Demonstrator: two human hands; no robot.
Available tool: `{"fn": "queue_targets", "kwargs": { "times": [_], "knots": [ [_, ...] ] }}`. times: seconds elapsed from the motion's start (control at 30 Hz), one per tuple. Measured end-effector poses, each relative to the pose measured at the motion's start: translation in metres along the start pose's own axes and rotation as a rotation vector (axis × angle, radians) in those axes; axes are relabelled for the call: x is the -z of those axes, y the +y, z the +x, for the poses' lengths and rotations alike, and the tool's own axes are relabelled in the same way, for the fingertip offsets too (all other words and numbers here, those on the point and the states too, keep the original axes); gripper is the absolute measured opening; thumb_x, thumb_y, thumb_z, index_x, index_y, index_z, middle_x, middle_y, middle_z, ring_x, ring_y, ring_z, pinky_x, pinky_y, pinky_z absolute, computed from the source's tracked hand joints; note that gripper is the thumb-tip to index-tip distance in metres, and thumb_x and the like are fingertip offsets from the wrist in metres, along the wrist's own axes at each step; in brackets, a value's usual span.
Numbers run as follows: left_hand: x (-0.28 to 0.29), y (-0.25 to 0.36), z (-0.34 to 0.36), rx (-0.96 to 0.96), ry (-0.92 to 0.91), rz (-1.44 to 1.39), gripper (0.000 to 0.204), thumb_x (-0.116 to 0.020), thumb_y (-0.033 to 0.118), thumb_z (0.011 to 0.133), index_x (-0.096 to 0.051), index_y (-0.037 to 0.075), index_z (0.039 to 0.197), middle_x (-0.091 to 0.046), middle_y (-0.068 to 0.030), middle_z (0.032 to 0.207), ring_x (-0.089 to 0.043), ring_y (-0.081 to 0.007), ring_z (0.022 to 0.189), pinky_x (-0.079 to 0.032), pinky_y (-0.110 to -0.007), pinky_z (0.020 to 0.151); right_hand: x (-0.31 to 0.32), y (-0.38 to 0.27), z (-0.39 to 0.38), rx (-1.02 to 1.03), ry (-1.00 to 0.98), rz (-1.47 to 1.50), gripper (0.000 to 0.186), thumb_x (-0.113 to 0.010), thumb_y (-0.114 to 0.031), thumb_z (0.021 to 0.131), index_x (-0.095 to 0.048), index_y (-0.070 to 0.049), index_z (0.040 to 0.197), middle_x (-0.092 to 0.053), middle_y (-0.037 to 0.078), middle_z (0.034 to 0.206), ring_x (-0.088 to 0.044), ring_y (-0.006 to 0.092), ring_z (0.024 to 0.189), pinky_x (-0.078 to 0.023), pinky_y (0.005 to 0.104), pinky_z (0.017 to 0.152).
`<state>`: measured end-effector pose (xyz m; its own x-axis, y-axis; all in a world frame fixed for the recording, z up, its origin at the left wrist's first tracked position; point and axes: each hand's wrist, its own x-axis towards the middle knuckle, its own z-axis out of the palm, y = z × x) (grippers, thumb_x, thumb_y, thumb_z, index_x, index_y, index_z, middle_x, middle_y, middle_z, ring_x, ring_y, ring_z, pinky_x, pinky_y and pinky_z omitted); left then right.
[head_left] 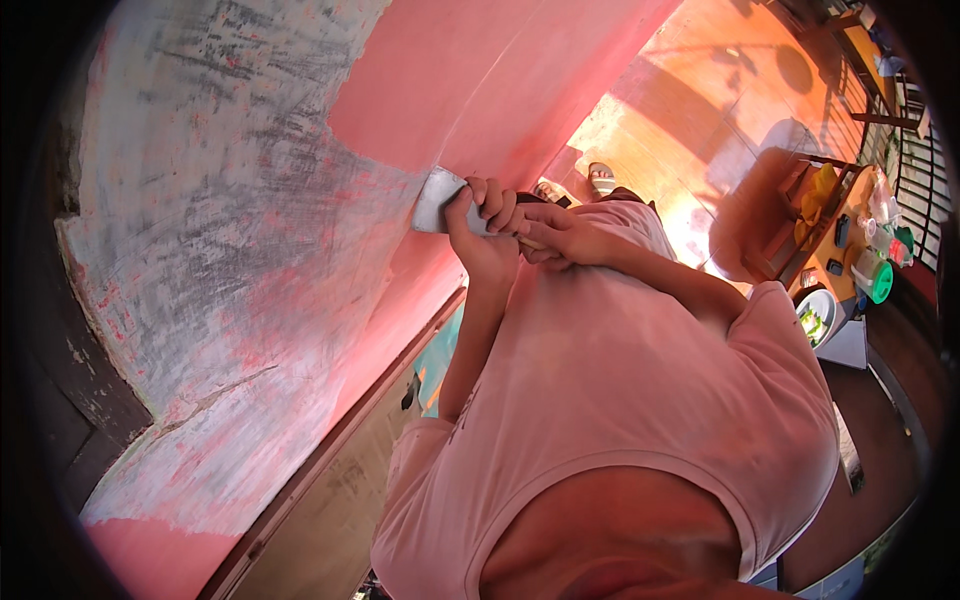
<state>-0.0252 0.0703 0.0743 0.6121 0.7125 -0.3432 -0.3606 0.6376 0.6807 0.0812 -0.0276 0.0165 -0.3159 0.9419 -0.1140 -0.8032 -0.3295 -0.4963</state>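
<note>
My left hand (485,230) grips a wide metal scraper (432,200), its thumb and fingers at the blade. My right hand (555,235) is closed around the scraper's handle, just right of my left hand, with the fingers overlapping near it. The blade rests at the wall (230,230), where pink paint borders a patchy grey-white scraped surface. Whether the edge touches cannot be made out exactly. My pink shirt fills the lower middle of the head view.
A dark wooden frame (80,370) edges the wall at left. At right stand a wooden table (835,260) with bottles, containers and a bowl (815,318), a chair and a barred railing (910,170). My sandalled feet (600,178) are on the orange tiled floor (690,110).
</note>
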Motion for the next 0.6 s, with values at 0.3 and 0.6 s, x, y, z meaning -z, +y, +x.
{"fn": "queue_targets", "kwargs": {
  "times": [0.3,0.6],
  "knots": [
    [-0.014,0.033,0.0,-0.094,-0.114,-0.051,0.024,-0.048,0.025,0.092,-0.039,0.013,0.074,-0.026,0.0031,0.06,-0.023,-0.0089,0.051,-0.021,-0.028,0.046,-0.008,-0.011,0.026,0.104,-0.15,-0.094,0.022,-0.05,-0.032,0.104,-0.047,-0.011,0.101,-0.034,-0.006,0.062,-0.025,0.0031,0.049,-0.019,0.0209,0.042],
    [-0.011,0.006,0.001,-0.029,0.026,0.015,0.023,-0.046,0.026,0.094,-0.041,0.012,0.077,-0.028,0.0033,0.063,-0.024,-0.0083,0.051,-0.022,-0.025,0.046,0.001,-0.018,-0.001,-0.164,-0.016,-0.098,0.042,-0.044,-0.045,0.105,-0.046,-0.013,0.076,-0.029,-0.007,0.061,-0.022,0.004,0.049,-0.017,0.0226,0.043]
  ]
}}
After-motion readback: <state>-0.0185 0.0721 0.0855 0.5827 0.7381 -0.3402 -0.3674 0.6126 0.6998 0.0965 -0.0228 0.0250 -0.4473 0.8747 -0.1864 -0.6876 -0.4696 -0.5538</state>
